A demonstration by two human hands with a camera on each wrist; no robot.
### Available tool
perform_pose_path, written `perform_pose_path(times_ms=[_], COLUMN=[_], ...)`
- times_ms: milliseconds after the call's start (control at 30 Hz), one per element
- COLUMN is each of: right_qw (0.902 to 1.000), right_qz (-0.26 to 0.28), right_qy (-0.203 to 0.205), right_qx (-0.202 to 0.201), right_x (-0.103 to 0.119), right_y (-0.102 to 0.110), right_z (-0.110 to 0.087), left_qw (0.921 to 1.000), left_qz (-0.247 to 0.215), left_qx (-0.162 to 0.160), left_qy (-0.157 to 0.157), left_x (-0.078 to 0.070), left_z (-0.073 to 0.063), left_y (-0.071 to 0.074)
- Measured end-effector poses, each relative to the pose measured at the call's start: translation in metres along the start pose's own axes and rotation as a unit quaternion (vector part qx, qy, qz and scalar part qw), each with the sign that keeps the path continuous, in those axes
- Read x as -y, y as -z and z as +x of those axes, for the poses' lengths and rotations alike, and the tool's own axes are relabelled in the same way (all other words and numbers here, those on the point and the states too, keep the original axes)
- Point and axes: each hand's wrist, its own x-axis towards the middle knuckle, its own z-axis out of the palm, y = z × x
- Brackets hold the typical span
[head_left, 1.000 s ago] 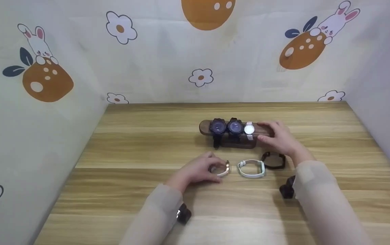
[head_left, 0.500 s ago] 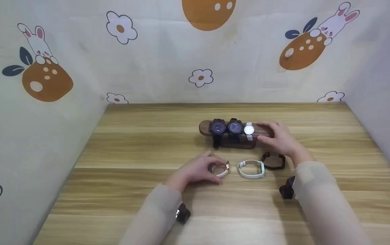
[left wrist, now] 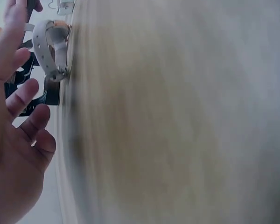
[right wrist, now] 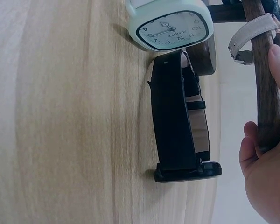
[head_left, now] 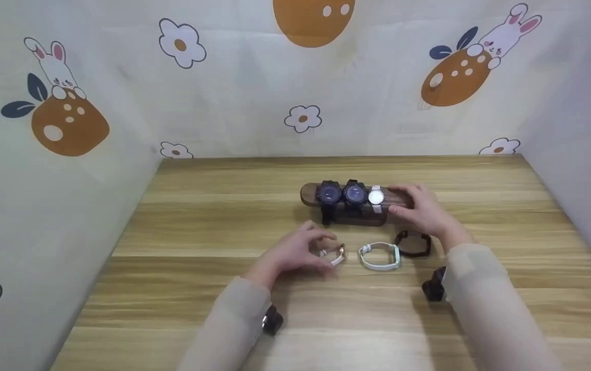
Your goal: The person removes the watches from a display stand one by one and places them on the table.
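Left hand (head_left: 295, 251): fingers parted, loose; white-strap watch (head_left: 338, 259) at fingertips' 3 o'clock, contact unclear. Right hand (head_left: 428, 212): gripping wooden stand (head_left: 361, 219), extending toward 9 o'clock.

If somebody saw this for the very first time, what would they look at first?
Probably the white bunnies on orange fruits, printed on the left and back walls. Next, two black watches and a white one lined up on the wooden stand, whose right end the right hand holds. In front, a mint watch rests looped on the table.
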Motion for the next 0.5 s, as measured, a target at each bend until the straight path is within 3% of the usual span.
perform_pose_path(times_ms=[500], right_qw=[0.9999], right_qz=[0.0], right_qy=[0.009], right_qx=[0.008], right_x=[0.002], right_y=[0.003], right_z=[0.002], left_qw=[0.9978], left_qz=[-0.02], left_qx=[-0.062], left_qy=[-0.012], left_x=[0.004], left_z=[0.0], left_y=[0.012])
